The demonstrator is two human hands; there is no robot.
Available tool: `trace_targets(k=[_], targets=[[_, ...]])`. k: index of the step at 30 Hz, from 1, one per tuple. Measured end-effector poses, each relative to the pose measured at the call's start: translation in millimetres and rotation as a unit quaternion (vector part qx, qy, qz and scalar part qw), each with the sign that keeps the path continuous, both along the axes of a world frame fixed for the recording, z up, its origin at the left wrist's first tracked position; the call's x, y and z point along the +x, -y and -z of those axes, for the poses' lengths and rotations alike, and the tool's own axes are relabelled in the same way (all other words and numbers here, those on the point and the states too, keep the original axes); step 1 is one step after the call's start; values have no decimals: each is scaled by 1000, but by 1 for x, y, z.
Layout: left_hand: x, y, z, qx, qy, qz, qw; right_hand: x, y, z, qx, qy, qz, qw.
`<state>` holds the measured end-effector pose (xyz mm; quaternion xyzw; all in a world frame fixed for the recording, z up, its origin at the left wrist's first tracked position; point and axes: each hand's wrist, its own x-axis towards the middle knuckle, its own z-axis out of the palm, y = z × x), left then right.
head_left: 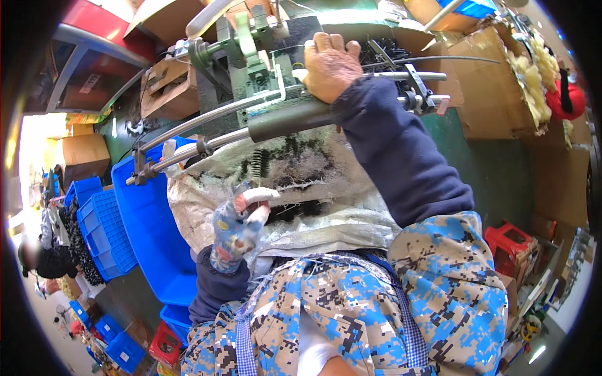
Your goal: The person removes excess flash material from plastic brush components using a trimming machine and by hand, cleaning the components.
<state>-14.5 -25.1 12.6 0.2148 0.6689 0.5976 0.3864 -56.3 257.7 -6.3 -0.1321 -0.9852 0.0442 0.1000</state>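
A slip might pinch right hand (334, 67), 12 o'clock, on machine (256, 67) | left hand (239, 229), 8 o'clock, curled | can't tell either's hold

On my head view, the right hand (332, 67) lies back-up at the far side, on the clamp machine (251, 59), just beyond its dark cylinder (291, 119). Nearer and to the left, I have the left hand (248, 210), in a patterned covering, fingers curled above the pale, black-smudged sack (351, 210); whether it grips anything, I can't tell. 1 black spring (256, 164) shows just beyond it. A large blue tub (150, 232) stands left, 1 open cardboard box (486, 88) far right, and 1 red stool (509, 245) near right.
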Motion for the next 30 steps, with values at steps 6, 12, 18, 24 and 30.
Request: trace_targets(k=[6, 12, 18, 24, 30], targets=[[13, -18, -4, -9, -198, 37, 979, -13, 25, 3, 2, 4, 20, 1000], [24, -8, -9, -8, -122, -14, 992, -29, 60, -9, -29, 53, -21, 998], [21, -6, 3, 86, -109, -34, 990, -14, 30, -1, 39, 52, -28, 998], [16, 1, 20, 119, 185, -142, 965, -2, -29, -24, 24, 0, 33, 999], [13, -16, 23, 209, 107, -102, 967, -33, -45, 7, 42, 43, 18, 998]])
